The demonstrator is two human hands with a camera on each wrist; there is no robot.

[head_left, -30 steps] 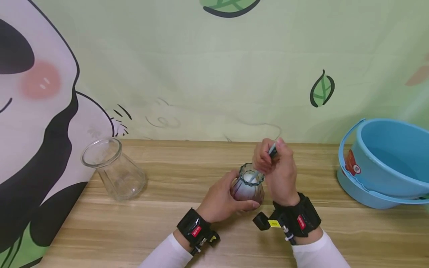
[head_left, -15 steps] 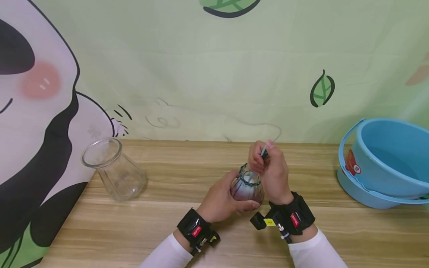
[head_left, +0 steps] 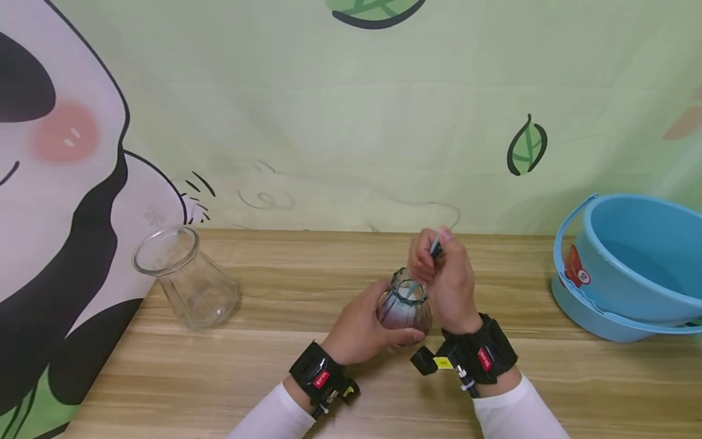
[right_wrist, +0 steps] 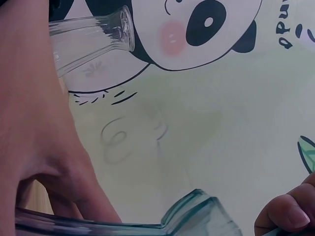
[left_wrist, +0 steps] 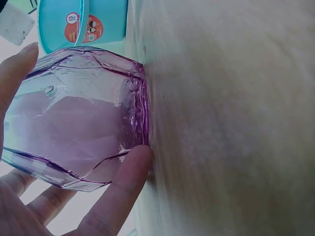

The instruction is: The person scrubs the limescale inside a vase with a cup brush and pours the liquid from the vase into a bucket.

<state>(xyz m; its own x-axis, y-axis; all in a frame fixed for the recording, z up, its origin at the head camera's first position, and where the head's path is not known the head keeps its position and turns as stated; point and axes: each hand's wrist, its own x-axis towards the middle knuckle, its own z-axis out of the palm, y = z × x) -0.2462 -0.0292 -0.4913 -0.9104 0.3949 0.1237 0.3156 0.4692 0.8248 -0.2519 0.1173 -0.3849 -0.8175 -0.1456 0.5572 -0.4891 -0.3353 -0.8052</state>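
Around a small faceted glass vase, tinted purple below and teal at its wavy rim, my left hand curls its fingers. In the left wrist view the vase stands on the wooden table, one fingertip near its base, with a pale mass showing through the glass. My right hand grips a thin grey-blue stick with a dark part, above the vase mouth. The stick slants down through the rim; its lower end is hidden inside. The right wrist view catches the teal rim and fingertips.
On the left stands a larger clear glass jar with a wide lip. Light blue buckets, one in the other, sit at the right. A printed panda cloth hangs behind the table.
My right hand has shifted slightly left and closer over the vase since a second ago, then barely back right. The left hand and the vase have stayed in place.
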